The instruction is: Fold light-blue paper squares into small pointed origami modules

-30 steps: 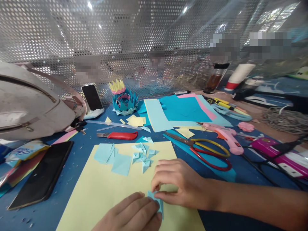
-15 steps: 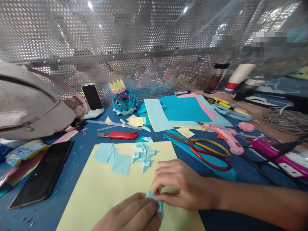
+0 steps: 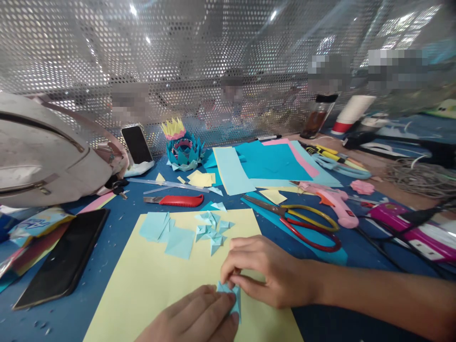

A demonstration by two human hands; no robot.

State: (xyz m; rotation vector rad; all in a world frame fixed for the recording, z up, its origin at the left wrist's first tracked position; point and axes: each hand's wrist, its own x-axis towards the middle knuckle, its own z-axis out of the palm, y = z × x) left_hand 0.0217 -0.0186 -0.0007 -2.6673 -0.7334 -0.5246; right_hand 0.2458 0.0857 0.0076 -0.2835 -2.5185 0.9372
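Observation:
A small piece of folded light blue paper lies on the large pale yellow sheet near its front. My left hand holds this paper down with its fingers, covering its left part. At the paper's upper end, thumb and fingertips of my right hand pinch its edge. Farther up the sheet are several folded light blue triangular pieces. To their left lie flat light blue paper squares, partly stacked.
Scissors with red and yellow handles lie right of the sheet, near a pink glue gun. A red utility knife is behind the sheet. At left lies a black phone. A paper lotus stands at the back.
The fingertips of my right hand have shifted slightly left over the upper end of the folded paper. My left hand stays pressed on it.

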